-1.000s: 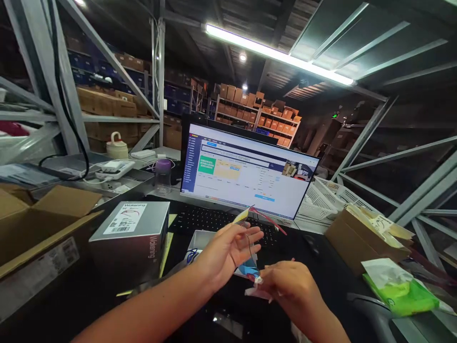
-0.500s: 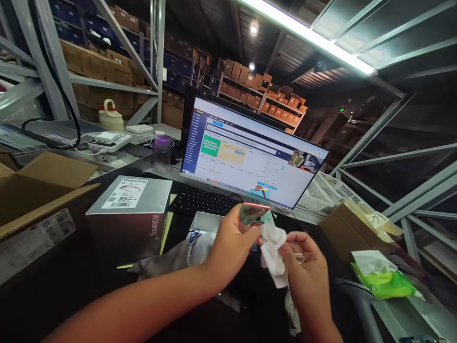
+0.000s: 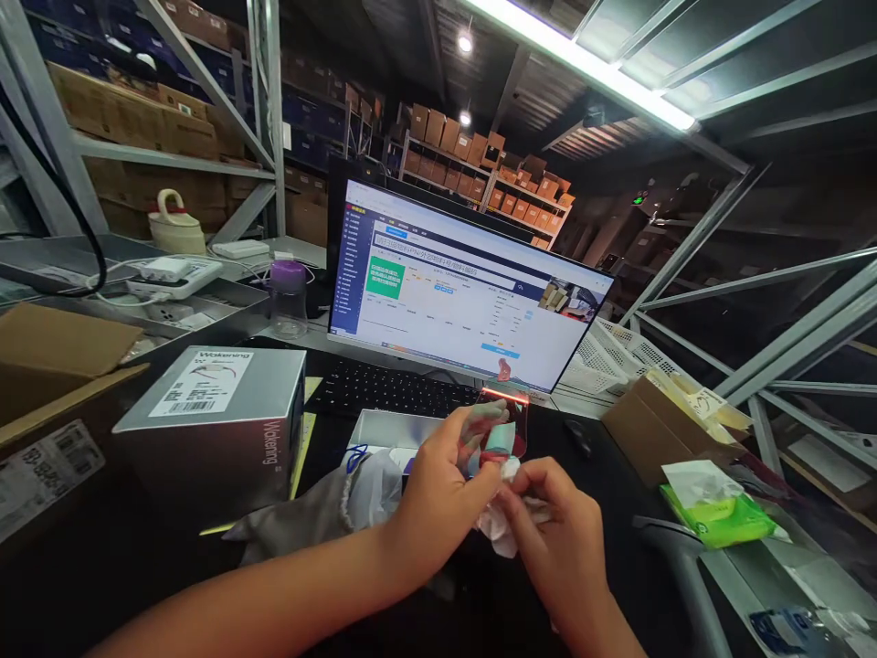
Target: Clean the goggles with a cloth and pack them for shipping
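My left hand [image 3: 442,480] is closed on tinted glasses [image 3: 502,440], held up in front of the monitor. Their shiny lens reflects green and red, and the fingers cover much of the frame. A crumpled white tissue [image 3: 499,530] is pinched in my right hand [image 3: 558,521], with its tip against the lower part of the glasses, close to my left thumb. Beneath my left forearm lies a grey drawstring pouch [image 3: 301,498] with a blue cord. Behind it stands an open, pale box [image 3: 387,427], partly hidden by my left hand.
A silver Wakening box [image 3: 212,429] and an open carton [image 3: 61,402] stand on the left. Behind are a keyboard [image 3: 390,386] and a monitor [image 3: 452,302]. To the right are a mouse [image 3: 577,437], a green tissue pack [image 3: 723,512], a grey handheld scanner [image 3: 678,548] and another carton [image 3: 658,439].
My right hand has moved left and up, bringing the tissue against the glasses. The glasses have turned in my left hand. The whole view has shifted slightly.
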### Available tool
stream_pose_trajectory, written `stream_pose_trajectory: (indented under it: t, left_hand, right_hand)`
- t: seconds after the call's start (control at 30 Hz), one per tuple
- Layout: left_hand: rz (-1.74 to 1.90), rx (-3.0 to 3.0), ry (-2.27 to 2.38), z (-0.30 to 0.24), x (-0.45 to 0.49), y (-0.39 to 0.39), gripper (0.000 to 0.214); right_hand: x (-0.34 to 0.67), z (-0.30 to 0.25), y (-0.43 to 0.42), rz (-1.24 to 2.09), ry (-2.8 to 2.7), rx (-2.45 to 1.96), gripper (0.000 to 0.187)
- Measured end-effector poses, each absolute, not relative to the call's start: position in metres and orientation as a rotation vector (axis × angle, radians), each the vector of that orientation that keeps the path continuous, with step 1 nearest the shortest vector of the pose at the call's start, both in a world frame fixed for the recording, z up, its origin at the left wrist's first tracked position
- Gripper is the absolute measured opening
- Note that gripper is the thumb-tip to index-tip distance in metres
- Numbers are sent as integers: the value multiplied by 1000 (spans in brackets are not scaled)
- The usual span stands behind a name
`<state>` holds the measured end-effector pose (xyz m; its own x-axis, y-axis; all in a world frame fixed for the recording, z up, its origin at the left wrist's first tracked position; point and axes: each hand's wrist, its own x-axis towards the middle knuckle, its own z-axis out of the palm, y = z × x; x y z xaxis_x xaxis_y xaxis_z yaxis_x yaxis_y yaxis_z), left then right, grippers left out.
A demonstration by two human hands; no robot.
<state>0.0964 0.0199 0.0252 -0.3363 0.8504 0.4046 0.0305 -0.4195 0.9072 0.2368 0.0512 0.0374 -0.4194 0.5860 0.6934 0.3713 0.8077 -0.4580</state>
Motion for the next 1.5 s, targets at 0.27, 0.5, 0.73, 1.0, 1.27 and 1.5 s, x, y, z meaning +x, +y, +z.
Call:
stream_pose_trajectory:
  t: [0.27,0.5,0.73,1.0,1.27,1.5]
  left_hand:
    - [1800,1442,1236,24,93,20,44]
    - [1844,1332,1145,29,90,23,40]
    - [1738,1452,1223,39,79,25,47]
    - [1644,1753,1321,18,91,26,44]
    - [1493,2219,1270,19,86,28,66]
    - [1546,2204,1331,13,79,35,60]
  right_hand:
    - [237,37,56,275,-2103,-468,27]
    - [253,39,72,287,-2319,-513,23]
    - [273,52,93,954,-1586,-824,34]
    - [224,32,50,1200,-1360,-739,42]
    - [243,51,75,1352,-1106,-622,49]
    - [232,37,59,1205,-1200,-768,38]
